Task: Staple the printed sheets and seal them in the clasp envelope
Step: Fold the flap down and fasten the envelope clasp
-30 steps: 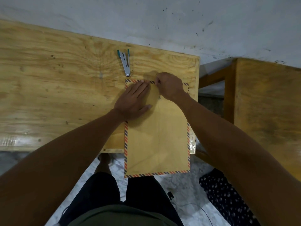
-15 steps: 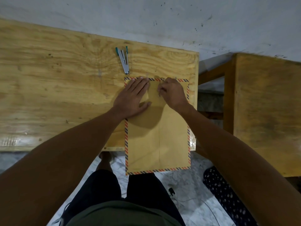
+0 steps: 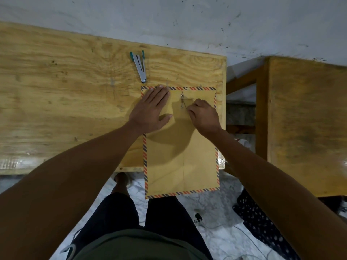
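Clasp envelope [image 3: 180, 147] overhangs the near edge of the bench [image 3: 65, 109] at its right end; stapler [image 3: 139, 66] lies just behind it.

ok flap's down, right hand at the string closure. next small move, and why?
Probably wind the string around the lower button next. The right hand pinches the string end beside the two buttons near the envelope top, and it does not look secured yet. The left hand lies flat, pinning the flap, so keep it there.
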